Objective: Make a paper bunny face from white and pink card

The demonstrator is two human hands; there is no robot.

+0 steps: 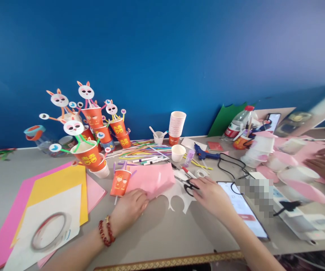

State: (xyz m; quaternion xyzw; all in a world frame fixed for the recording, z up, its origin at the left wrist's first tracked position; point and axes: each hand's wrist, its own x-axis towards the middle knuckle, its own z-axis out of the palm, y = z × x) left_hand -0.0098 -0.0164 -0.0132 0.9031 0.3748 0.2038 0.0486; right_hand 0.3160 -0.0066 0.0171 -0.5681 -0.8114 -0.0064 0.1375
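My left hand (130,209), with a red bead bracelet on the wrist, rests on the table with its fingers curled on the edge of a pink sheet of paper (152,178). An orange paper cup (120,182) stands just above that hand. My right hand (211,194) reaches over black-handled scissors (190,186), its fingers bent on the handles. A white paper cut-out with rounded notches (179,197) lies between the two hands.
Orange cup rabbits on pipe-cleaner stems (89,128) stand at the back left. Coloured paper sheets and a tape roll (49,231) lie at the left. A cup stack (176,126), markers, a blue glue gun (204,153) and a phone (243,209) are nearby. Another person's hand (324,165) is at the right.
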